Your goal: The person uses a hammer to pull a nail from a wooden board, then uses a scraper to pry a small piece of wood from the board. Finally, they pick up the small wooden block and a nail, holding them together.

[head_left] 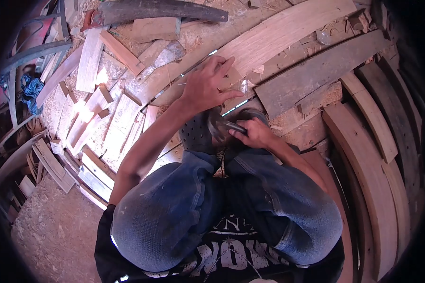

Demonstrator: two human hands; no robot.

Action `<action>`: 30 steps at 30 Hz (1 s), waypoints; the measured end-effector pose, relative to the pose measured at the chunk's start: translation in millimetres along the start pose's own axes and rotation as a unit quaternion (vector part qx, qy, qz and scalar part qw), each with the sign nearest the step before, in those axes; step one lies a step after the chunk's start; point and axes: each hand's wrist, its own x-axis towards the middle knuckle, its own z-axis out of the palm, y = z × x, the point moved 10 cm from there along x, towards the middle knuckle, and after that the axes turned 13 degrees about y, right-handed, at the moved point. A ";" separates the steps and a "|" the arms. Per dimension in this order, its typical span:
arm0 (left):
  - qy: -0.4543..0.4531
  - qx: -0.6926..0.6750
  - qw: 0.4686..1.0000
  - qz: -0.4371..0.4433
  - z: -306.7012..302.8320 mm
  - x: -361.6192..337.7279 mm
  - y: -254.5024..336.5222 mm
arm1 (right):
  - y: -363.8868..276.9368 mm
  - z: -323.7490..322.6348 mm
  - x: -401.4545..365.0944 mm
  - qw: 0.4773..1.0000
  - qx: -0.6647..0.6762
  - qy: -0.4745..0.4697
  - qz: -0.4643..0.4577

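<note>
My left hand (208, 87) is raised in front of my knees, near the close end of a pale plank (269, 40). Its thumb and fingers are apart, and I see nothing held between them. Low between my knees, my right hand (256, 133) is wrapped round the dark handle of a hammer (216, 126). The hammer's curved metal head points left, above my shoes, and part of it blends into the dark footwear. A perforated dark clog (193, 133) shows beside the head.
A handsaw (160, 11) lies at the top left. A weathered grey board (318, 70) stretches to the right of the pale plank. Curved timber pieces (363, 184) are stacked at my right. Wood offcuts (90, 61) and shavings cover the ground at left, near a blue crumpled bag (31, 93).
</note>
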 end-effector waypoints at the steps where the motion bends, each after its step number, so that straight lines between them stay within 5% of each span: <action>1: 0.057 -0.047 0.997 0.000 -15.6 3.6 4.2 | -1.5 -5.7 -2.9 1.000 -0.001 -0.003 -0.001; 2: 0.057 -0.046 0.997 -0.003 -23.0 3.7 4.7 | -4.9 -10.4 -8.2 0.999 0.036 -0.023 -0.005; 4: 0.026 -0.232 0.957 -0.172 -28.4 -1.4 -16.5 | -7.9 -14.5 -16.4 0.996 0.073 -0.047 -0.008; 6: 0.081 -0.324 0.924 -0.184 -44.4 3.5 -10.4 | -29.6 -32.5 -22.2 0.980 0.171 0.005 -0.101; 10: 0.172 -0.515 0.822 -0.172 -52.9 4.9 -14.3 | -51.8 -66.2 -31.0 0.970 0.196 0.048 -0.138; 18: 0.126 -0.390 0.907 -0.092 -14.7 -0.4 5.3 | -94.6 -150.6 -55.3 0.925 0.258 0.153 -0.234; 30: 0.095 -0.325 0.941 -0.023 1.5 2.8 23.9 | -116.9 -151.8 -58.8 0.961 0.207 0.098 -0.154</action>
